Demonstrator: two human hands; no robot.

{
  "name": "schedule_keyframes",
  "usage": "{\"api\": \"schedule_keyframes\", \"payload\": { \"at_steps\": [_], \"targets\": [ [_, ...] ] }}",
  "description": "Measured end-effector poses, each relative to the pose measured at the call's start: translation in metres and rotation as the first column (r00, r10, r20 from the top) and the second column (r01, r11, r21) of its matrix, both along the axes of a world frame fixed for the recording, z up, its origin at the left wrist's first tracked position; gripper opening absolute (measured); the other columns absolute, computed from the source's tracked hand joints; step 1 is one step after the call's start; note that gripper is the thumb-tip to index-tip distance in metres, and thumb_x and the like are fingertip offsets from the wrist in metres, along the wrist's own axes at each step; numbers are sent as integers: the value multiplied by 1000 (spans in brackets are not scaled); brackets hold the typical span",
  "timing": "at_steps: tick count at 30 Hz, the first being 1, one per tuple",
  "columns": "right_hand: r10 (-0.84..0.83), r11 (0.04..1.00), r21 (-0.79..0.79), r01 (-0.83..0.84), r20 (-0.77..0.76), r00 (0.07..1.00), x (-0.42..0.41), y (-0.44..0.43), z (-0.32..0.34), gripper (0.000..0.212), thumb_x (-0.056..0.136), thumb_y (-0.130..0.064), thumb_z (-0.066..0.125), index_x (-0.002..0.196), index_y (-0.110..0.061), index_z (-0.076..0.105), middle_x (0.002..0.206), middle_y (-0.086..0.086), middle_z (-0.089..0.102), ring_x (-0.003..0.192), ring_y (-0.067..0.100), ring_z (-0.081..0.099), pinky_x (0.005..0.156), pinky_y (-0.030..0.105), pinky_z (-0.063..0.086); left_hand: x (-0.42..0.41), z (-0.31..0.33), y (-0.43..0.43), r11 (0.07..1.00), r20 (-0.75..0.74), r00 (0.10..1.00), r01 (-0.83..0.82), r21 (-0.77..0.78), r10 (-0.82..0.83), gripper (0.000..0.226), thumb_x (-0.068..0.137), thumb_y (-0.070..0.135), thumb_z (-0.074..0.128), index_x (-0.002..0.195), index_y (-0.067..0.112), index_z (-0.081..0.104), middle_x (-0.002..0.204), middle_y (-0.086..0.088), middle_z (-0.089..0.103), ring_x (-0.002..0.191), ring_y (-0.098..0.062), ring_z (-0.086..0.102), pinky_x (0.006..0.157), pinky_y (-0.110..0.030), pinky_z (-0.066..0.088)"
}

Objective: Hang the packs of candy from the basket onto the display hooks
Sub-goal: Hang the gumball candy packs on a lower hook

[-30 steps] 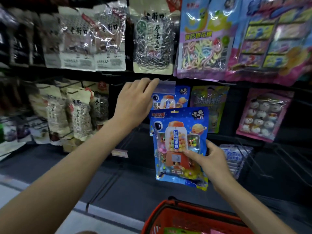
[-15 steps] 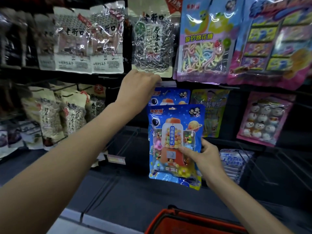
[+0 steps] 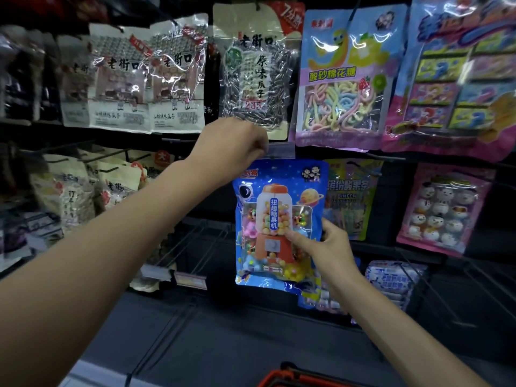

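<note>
A blue candy pack (image 3: 275, 219) printed with a red gumball machine hangs upright at the middle of the display. My right hand (image 3: 324, 247) pinches its lower right edge, thumb on the front. Its top edge sits just under a clear price-tag holder (image 3: 280, 150) at the tip of a display hook. My left hand (image 3: 234, 146) is curled and grips the left end of that holder. Whether the pack's hole is on the hook is hidden. Only the rim of the red basket (image 3: 282, 377) shows at the bottom edge.
Sunflower-seed bags (image 3: 251, 76) and a rope-candy pack (image 3: 340, 82) hang on the row above. A striped candy pack (image 3: 351, 199) and a pink snowman pack (image 3: 444, 210) hang to the right. Bare wire hooks (image 3: 201, 247) stick out at lower left, and white packs (image 3: 391, 280) lie lower right.
My right hand has raised the blue pack up to the hook. My left hand has closed on the tag holder. The basket has dropped lower in view.
</note>
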State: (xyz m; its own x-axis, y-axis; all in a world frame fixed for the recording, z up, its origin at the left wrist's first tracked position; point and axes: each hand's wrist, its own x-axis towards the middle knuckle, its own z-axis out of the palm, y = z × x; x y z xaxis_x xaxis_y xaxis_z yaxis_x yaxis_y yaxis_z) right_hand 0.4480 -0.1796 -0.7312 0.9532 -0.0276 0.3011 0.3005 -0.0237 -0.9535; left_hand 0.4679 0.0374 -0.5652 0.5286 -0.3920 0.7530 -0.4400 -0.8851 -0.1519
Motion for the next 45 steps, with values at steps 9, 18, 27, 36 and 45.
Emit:
{"api": "schedule_keyframes", "payload": {
  "at_steps": [9,18,27,36,45],
  "targets": [
    [-4,1000,27,5,-35,999,16,6,-8,47,81,-21,87,125,-18,70,109,-4,79,93,15,78,84,40,65,-3,-2,-1,1000,3,1000,-11,-18,11,13,98,27,66,103,29,78,95,4,78,97,-26,70,71,-34,45],
    [-10,998,61,12,-40,999,23,14,-7,71,76,-31,92,139,-19,62,121,-3,76,101,18,76,87,42,64,-1,-3,0,1000,-1,1000,4,-29,-4,14,98,26,66,104,28,78,95,4,78,94,-25,70,71,-35,50],
    [-10,999,48,12,-48,999,19,20,-10,64,73,-40,93,128,-22,68,108,-5,80,90,17,79,89,47,62,0,-4,-1,1000,24,1000,8,-23,-8,13,99,27,66,104,27,78,94,5,78,92,-25,70,67,-30,40],
    [-101,994,30,103,-54,993,59,16,-28,137,28,-85,89,146,-26,54,143,0,64,126,28,65,102,54,56,-1,-5,-1,1000,34,999,6,-22,-5,14,100,31,66,105,28,78,94,3,78,92,-27,69,65,-32,40],
    [-130,990,42,134,-79,988,84,16,-17,33,86,-17,85,113,-23,69,106,0,79,84,13,78,73,31,64,1,-9,1,999,38,999,1,-44,0,13,98,30,67,105,29,78,95,2,78,95,-28,70,68,-33,44]
  ]
}}
